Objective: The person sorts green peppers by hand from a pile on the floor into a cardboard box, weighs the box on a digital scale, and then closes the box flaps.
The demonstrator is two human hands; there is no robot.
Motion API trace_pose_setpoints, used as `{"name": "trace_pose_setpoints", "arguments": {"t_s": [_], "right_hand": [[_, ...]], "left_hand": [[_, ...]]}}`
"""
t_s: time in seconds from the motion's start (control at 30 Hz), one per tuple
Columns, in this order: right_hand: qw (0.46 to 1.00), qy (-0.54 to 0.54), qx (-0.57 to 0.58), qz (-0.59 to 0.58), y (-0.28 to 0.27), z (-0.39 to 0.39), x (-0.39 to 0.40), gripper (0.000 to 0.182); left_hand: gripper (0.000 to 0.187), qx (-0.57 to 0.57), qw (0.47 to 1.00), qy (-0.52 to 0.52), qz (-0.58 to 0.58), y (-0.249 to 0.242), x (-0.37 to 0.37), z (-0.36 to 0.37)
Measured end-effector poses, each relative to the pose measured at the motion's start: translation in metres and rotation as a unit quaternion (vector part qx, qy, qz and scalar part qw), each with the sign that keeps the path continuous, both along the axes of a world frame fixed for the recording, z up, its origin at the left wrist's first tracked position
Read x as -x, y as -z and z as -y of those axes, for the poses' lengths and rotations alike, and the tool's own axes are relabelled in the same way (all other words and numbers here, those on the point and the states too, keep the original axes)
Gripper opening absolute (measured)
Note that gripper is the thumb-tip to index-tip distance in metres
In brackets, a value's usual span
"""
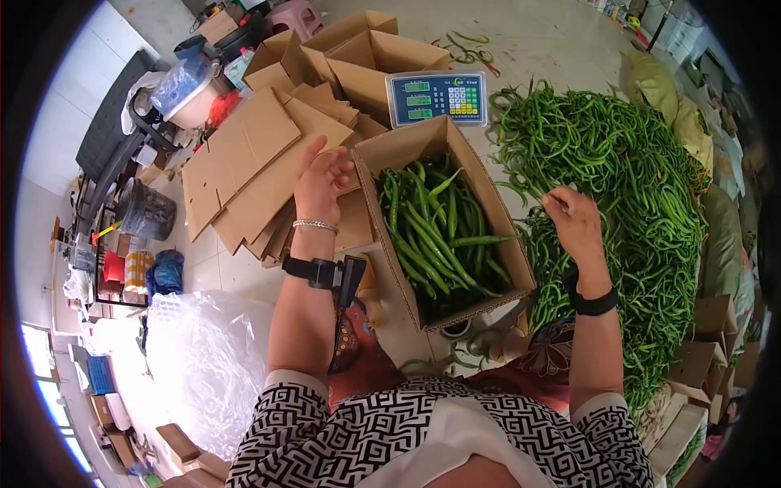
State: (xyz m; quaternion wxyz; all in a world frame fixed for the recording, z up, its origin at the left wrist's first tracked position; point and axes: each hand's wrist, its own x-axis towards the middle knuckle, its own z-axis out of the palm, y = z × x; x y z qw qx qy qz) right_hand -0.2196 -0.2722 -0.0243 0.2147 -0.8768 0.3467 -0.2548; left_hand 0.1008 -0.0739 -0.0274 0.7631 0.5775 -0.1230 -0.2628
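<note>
An open cardboard box holding long green peppers stands in front of me, below a digital scale display. My left hand is raised just left of the box, its fingers loosely curled but apart, with nothing in them. On the other side, my right hand hovers between the box and a big heap of green peppers. Its thumb and index finger are pinched together, and whatever they may hold is too small to name.
Flattened cardboard sheets lie at the left, with open empty boxes behind them. A translucent plastic bundle sits at the lower left, below a dark bucket. Sacks line the right edge.
</note>
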Motion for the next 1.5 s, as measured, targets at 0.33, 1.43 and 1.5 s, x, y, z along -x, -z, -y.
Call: {"name": "trace_pose_setpoints", "arguments": {"t_s": [0.33, 1.43, 1.5], "right_hand": [[1.000, -0.003, 0.019, -0.020, 0.006, 0.004, 0.001, 0.021], [0.936, 0.190, 0.010, 0.295, -0.093, -0.081, 0.221, 0.024], [0.937, 0.181, 0.003, 0.298, -0.094, -0.087, 0.231, 0.023]], "left_hand": [[0.043, -0.002, 1.000, 0.013, 0.013, 0.000, -0.002, -0.002], [0.080, 0.355, 0.578, 0.398, 0.618, -0.226, 0.170, -0.145], [0.079, 0.350, 0.599, 0.365, 0.621, -0.233, 0.167, -0.149]]}}
